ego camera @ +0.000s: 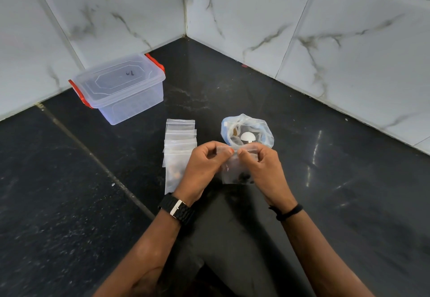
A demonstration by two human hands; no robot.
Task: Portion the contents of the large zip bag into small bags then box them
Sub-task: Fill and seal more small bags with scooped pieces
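A small clear zip bag point(235, 168) with dark bits at its bottom hangs between my hands. My left hand point(204, 168) and my right hand point(260, 168) both pinch its top strip, thumbs and fingertips close together. Just beyond them stands the large zip bag point(263, 133), its mouth rolled open, with brownish contents and a white scoop point(247, 137) inside. To the left lies a row of several small zip bags point(180, 138), overlapping on the dark floor; the nearest ones hold brown pieces. A clear plastic box point(130, 103) with red latches and its lid on sits at the far left.
I sit on a black stone floor point(69, 192) in a corner of white marble-tiled walls point(256, 17). My dark-clad knee point(232, 226) lies under my forearms. A black watch is on my left wrist and a black band on my right.
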